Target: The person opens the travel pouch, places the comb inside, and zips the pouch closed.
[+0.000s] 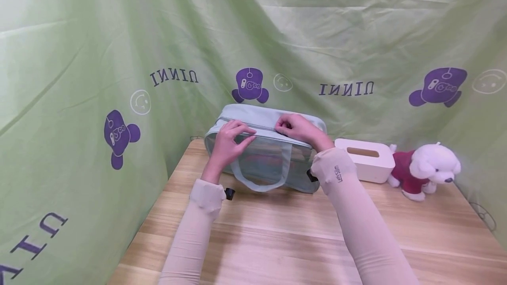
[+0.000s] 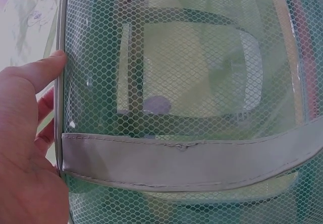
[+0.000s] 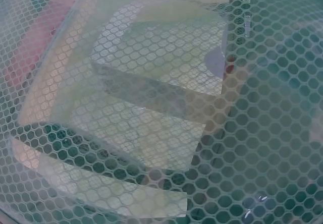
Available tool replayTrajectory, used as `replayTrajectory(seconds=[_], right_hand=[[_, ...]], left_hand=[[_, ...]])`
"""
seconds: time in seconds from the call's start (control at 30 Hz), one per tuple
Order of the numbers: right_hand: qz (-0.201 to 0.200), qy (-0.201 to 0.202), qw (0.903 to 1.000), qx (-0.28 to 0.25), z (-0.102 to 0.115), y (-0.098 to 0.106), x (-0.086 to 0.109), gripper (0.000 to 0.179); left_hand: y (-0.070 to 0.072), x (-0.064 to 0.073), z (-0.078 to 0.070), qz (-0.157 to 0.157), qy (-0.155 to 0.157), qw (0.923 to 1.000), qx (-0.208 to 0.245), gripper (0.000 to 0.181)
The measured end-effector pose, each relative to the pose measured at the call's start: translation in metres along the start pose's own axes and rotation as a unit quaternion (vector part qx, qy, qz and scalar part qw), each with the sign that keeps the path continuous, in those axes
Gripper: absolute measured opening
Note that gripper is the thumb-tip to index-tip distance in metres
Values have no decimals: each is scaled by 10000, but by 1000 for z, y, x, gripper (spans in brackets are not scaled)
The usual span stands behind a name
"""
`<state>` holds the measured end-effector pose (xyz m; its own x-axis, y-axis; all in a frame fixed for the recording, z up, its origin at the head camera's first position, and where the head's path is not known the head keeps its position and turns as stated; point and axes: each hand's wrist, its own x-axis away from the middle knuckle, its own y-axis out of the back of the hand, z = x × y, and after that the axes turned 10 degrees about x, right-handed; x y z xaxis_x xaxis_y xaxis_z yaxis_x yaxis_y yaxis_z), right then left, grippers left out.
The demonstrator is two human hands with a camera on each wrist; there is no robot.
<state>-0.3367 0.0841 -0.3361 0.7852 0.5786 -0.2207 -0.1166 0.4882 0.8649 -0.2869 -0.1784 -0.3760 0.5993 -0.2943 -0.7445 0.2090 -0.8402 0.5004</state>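
A pale blue-green zippered bag point(image 1: 257, 111) with see-through hexagon-patterned sides stands upright on the table. Its strap handle point(image 1: 259, 187) hangs down the front, and something reddish shows faintly inside. My left hand point(image 1: 227, 144) pinches the top front edge, thumb on the near side; the left wrist view shows the thumb point(image 2: 45, 67) against the piping. At the zipper point(image 1: 263, 128), farther right along the top, my right hand point(image 1: 299, 129) pinches with curled fingers, hiding the zipper pull. Only the patterned side panel point(image 3: 151, 82) fills the right wrist view.
Right of the bag stands a white tissue box point(image 1: 366, 168) with a slot on top. Beside it sits a white plush dog point(image 1: 431, 162) in a red shirt. Green printed curtains point(image 1: 309, 38) hang close behind the wooden table point(image 1: 269, 241) and along its sides.
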Motion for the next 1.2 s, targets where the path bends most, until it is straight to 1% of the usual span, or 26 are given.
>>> replayTrajectory(seconds=[0.13, 0.23, 0.3, 0.37, 0.53, 0.6, 0.67, 0.8, 0.93, 1.07, 1.2], right_hand=[[348, 5, 9991, -226, 1, 1, 1, 6], [465, 72, 9986, -235, 1, 1, 1, 6], [461, 100, 9986, -223, 0, 1, 0, 6], [370, 103, 9991, -183, 0, 1, 0, 5], [114, -11, 9998, -165, 0, 0, 0, 4], [112, -40, 9997, -212, 0, 0, 0, 6], [188, -33, 9994, -286, 1, 0, 1, 7], [472, -64, 9976, -495, 3, 2, 4, 6], [656, -130, 9962, -565, 5, 3, 5, 6], [581, -126, 9969, -515, 5, 3, 5, 5], [268, -134, 9990, -334, 3, 3, 5, 4]], left_hand=[[1, 1, 0, 37, 53, 10000, -33, 13], [1, 2, 1, 52, 80, 9999, -46, 13], [0, 2, 1, 58, 89, 9999, -57, 13], [0, 3, 1, 46, 83, 9999, -64, 13], [0, 3, 0, 22, 39, 10000, -50, 14], [0, 3, 1, 7, 24, 10000, -42, 14], [0, 3, 1, -11, 8, 10000, -42, 13], [0, 3, -1, 6, 14, 10000, -36, 13], [0, 4, -2, 27, 35, 10000, -4, 13], [0, 5, -3, 14, 54, 10000, -14, 13], [0, 4, -4, -25, 53, 10000, -41, 13]])
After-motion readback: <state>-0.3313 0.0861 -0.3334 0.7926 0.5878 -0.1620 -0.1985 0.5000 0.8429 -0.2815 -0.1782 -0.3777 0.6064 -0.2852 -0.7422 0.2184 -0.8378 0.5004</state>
